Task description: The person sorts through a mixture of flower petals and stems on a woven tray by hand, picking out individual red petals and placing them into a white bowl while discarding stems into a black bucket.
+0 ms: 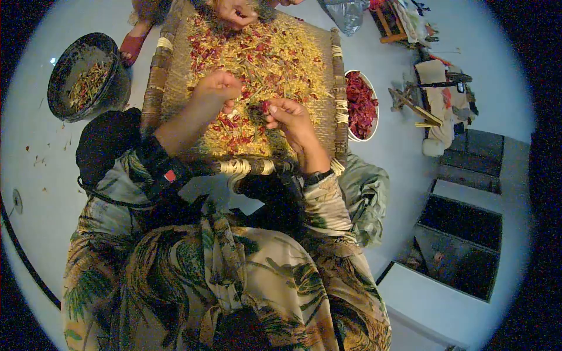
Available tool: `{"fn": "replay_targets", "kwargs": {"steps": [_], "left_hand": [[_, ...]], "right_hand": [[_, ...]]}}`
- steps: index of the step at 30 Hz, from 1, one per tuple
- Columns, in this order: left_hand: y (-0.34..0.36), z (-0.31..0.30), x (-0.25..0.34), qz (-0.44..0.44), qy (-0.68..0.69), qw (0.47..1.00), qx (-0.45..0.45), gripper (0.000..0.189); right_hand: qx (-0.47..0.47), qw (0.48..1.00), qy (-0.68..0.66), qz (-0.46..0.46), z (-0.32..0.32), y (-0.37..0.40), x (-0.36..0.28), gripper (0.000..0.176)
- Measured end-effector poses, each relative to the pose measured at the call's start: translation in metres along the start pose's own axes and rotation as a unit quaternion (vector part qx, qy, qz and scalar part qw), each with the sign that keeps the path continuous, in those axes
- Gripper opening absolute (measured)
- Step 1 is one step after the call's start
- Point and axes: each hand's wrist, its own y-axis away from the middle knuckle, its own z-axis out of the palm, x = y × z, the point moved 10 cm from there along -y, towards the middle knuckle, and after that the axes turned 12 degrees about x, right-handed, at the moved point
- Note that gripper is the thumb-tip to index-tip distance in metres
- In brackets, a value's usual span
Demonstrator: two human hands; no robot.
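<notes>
Yellow and dark red plant pieces, petal-like, lie loose with some green stems over a woven rack [175, 70] with a wrapped wooden frame. Above its middle, my right hand [295, 124] pinches a small dark red flower [265, 107] between thumb and fingers. My left hand [215, 89] hovers to the left of it, fingers closed together; anything in them is too small to make out. The two hands are a short gap apart.
A white-rimmed bowl [375, 121] of dark red petals stands right of the rack. On the left is a black bucket [120, 88] holding stems and plant scraps. Another person's hand [236, 14] is over the far end, and a foot in a red shoe [132, 49] is near the bucket.
</notes>
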Motion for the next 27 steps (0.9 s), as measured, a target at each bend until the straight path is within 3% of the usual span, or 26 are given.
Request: {"fn": "replay_targets", "kwargs": {"steps": [7,16,21,25,27], "left_hand": [[0.013,0.024,-0.026,-0.131,-0.023,0.990,-0.049,0.022],[0.014,0.031,-0.029,-0.028,-0.071,0.988,-0.131,0.024],[0.009,0.030,-0.038,0.017,-0.075,0.990,-0.114,0.017],[0.009,0.032,-0.037,0.085,-0.126,0.980,-0.127,0.015],[0.010,0.032,-0.043,0.062,-0.111,0.985,-0.117,0.016]], "right_hand": [[-0.029,0.999,0.008,-0.031,0.021,0.015,-0.026,0.016],[-0.036,0.994,0.049,-0.091,0.039,0.014,-0.016,0.008],[-0.004,0.997,0.036,-0.068,0.036,0.021,-0.004,0.004],[-0.031,0.993,0.062,-0.093,0.036,0.023,0.008,0.005],[-0.027,0.994,0.073,-0.079,0.033,0.024,0.014,0.005]]}}
